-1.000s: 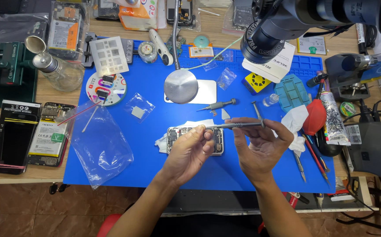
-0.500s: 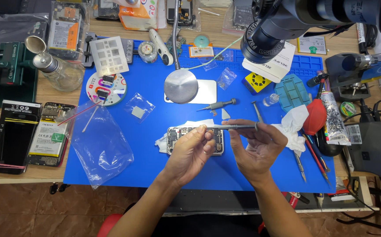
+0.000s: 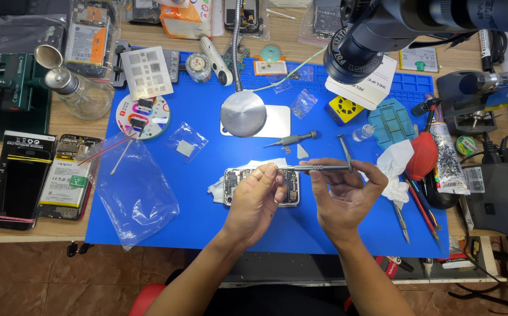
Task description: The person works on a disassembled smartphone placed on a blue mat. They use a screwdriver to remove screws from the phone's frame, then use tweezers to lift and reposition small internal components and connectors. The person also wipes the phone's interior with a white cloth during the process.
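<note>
Fingers (image 3: 270, 173) of both hands pinch a slim grey metal screwdriver (image 3: 312, 168) level by its two ends, above an opened phone (image 3: 233, 182) on the blue mat (image 3: 207, 222).

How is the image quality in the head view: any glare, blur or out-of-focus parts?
Head view: even, bright lighting; the hands, left hand and right hand, and the screwdriver are sharp. The round metal disc shows a soft sheen. The microscope near the lens looks large and slightly soft. Shadows are faint.
</note>
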